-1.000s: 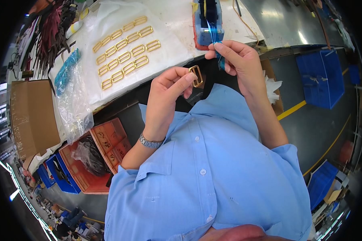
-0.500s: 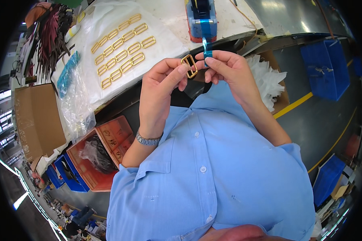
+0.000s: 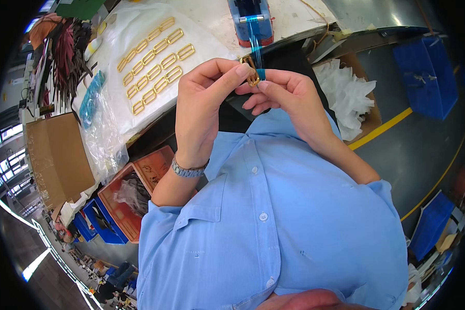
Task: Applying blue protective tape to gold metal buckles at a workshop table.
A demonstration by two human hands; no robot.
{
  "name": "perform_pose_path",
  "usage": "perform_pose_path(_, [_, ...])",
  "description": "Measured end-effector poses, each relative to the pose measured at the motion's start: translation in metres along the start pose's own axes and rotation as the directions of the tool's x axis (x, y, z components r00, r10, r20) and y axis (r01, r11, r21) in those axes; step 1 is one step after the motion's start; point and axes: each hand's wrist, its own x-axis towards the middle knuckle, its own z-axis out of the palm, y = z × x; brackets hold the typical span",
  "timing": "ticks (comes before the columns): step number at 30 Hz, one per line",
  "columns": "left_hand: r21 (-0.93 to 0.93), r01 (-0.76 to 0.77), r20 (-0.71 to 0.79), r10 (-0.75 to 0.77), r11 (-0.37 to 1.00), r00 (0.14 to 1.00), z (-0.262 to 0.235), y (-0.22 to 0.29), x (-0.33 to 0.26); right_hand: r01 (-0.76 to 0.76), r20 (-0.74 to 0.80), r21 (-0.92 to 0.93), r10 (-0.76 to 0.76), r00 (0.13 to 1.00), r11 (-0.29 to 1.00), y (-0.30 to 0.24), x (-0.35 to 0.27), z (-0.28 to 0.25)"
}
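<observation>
Between thumb and fingers my left hand [image 3: 206,95] pinches a gold slider buckle [image 3: 251,72]. My right hand [image 3: 289,95] is closed on the loose end of a strip of blue tape [image 3: 255,44], right beside the buckle. The strip runs taut from my fingers up to a blue tape dispenser [image 3: 249,23] at the table's edge. Tape and buckle meet or overlap at my fingertips; whether they are stuck together I cannot tell. Several more gold buckles [image 3: 155,71] lie in rows on a white sheet [image 3: 204,39] to the left.
A clear plastic bag [image 3: 106,137] hangs at the table's left edge, near a cardboard box [image 3: 62,157]. Below it stands an orange crate [image 3: 152,168]. White paper pieces [image 3: 346,98] fill a box on the right, with a blue bin [image 3: 426,77] beyond.
My left hand has brought the buckle right, up against the tape end in my right hand. The buckle has turned more edge-on. The view has shifted slightly.
</observation>
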Motion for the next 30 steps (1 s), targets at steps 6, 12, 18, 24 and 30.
perform_pose_path(6, [0.064, 0.054, 0.004, -0.054, 0.996, 0.999, 0.001, -0.003, 0.002, 0.001, -0.014, 0.046, -0.001, 1.0, 0.999, 0.0, -0.006, 0.002])
perform_pose_path(12, [0.12, 0.073, 0.011, -0.075, 0.99, 0.997, 0.003, -0.004, 0.008, 0.027, -0.022, 0.047, -0.026, 0.999, 0.999, 0.003, -0.006, 0.002])
perform_pose_path(18, [0.16, 0.097, 0.019, -0.102, 0.982, 0.995, 0.005, -0.004, 0.014, 0.034, -0.025, 0.051, -0.032, 0.999, 0.998, 0.004, -0.008, 0.001])
perform_pose_path(24, [0.194, 0.1, 0.01, -0.104, 0.976, 0.995, 0.006, -0.006, 0.018, 0.036, -0.034, 0.042, -0.035, 0.999, 0.998, 0.005, -0.007, -0.001])
perform_pose_path(30, [0.171, 0.108, -0.016, -0.106, 0.979, 0.994, 0.008, -0.012, 0.018, 0.029, -0.038, 0.057, -0.027, 0.999, 0.998, 0.008, -0.005, -0.002])
